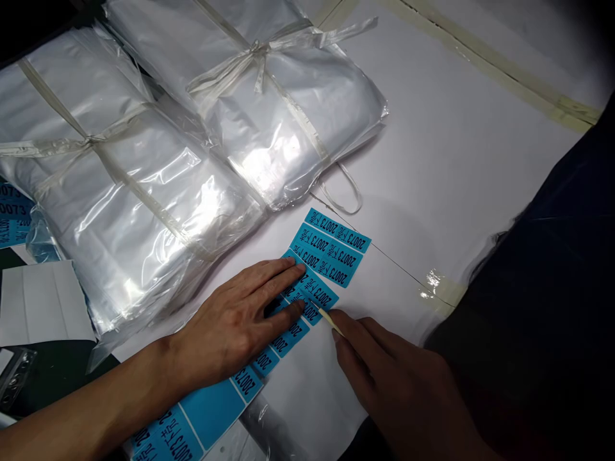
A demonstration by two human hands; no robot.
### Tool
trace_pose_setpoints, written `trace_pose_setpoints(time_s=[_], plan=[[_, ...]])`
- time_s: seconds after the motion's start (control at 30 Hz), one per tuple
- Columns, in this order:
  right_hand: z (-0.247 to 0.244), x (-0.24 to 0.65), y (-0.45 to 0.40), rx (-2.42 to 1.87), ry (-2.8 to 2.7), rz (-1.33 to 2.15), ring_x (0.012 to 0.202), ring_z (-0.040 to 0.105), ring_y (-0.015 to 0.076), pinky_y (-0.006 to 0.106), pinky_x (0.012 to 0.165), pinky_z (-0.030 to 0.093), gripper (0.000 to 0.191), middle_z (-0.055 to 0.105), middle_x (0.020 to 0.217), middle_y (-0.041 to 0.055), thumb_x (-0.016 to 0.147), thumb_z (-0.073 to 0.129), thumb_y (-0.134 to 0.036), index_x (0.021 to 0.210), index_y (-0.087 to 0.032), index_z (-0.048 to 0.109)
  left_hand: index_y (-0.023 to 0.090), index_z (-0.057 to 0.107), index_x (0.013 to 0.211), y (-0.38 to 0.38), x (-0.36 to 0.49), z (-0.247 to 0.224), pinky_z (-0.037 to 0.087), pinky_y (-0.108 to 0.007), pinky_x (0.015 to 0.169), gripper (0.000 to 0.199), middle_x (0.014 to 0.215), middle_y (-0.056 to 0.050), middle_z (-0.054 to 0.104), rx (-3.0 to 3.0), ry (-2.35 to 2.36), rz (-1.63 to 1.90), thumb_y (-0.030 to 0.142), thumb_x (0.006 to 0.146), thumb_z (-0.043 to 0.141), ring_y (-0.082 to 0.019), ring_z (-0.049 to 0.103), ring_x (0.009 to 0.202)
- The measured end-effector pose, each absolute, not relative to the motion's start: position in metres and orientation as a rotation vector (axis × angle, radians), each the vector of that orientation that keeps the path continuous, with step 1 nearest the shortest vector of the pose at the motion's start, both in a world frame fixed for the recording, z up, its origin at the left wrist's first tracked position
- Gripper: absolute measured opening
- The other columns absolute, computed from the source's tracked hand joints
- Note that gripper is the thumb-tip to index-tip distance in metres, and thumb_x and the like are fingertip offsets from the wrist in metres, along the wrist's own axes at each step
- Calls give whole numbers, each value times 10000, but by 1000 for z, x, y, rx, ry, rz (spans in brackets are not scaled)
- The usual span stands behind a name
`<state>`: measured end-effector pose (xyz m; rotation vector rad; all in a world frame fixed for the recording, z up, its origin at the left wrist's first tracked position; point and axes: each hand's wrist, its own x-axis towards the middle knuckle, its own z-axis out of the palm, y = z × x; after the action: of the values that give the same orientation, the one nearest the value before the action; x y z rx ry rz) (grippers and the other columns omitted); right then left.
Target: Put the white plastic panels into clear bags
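Observation:
My left hand (240, 314) lies on a strip of blue labels (295, 336) printed "20073". Its fingers are stretched out and press the strip against the white surface. In the pinched fingers of my right hand (384, 358) is a slim pale-yellow tool (330, 320) with a thin, shiny point. That point touches or nearly touches the strip, just right of my left fingertips; which of the two I cannot tell. Beyond the fingertips sits a separate piece of blue labels (339, 246), angled beside the strip. Part of the long strip is hidden under my left hand and forearm.
Two bundles of clear plastic bags, a left one (144, 186) and a back one (298, 109), are tied with pale ribbon. A loop of cord (358, 198) pokes out below the back bundle. Yellowish tape (509, 80) runs along a seam in the white table covering (456, 160).

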<state>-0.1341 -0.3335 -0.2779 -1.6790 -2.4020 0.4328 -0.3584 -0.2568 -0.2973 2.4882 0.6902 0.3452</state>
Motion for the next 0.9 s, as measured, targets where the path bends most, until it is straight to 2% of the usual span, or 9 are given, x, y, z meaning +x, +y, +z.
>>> trace_pose_setpoints(time_s=[0.23,0.43,0.67,0.8,0.9], plan=[[-271,-136,-328,-1690,-2481,393,687,688,148,246,374,392,398,726,825,42,923,287,-71,1108,-137,633,149,567,1171,-258,-358,-298,394,-479,1057,302,1395,-171,415,2480,695,350,96,877,527,-293,321,1331],[-267,-135,-333,-1717,-2608,417,604,667,153,249,337,377,444,720,818,41,853,281,-12,1026,-165,661,142,565,1177,-257,-358,-296,387,-493,1062,304,1403,-172,406,2497,687,323,106,877,528,-310,305,1338],[-262,-125,-345,-1753,-2704,494,649,670,177,254,348,418,472,713,918,61,774,353,-45,1175,-149,579,133,560,1184,-258,-358,-296,393,-495,1055,295,1401,-178,404,2505,681,320,113,896,497,-315,294,1342],[-260,-120,-346,-1767,-2690,535,644,678,182,256,356,436,459,714,900,55,798,322,-81,1178,-164,567,128,571,1170,-258,-358,-295,395,-497,1055,280,1406,-180,399,2519,680,293,117,908,472,-316,287,1345],[-262,-115,-351,-1796,-2640,540,548,655,166,252,342,425,413,712,838,39,858,294,-142,1168,-180,564,111,545,1198,-259,-359,-294,378,-477,1080,301,1417,-169,390,2498,694,263,108,907,472,-296,261,1360]])
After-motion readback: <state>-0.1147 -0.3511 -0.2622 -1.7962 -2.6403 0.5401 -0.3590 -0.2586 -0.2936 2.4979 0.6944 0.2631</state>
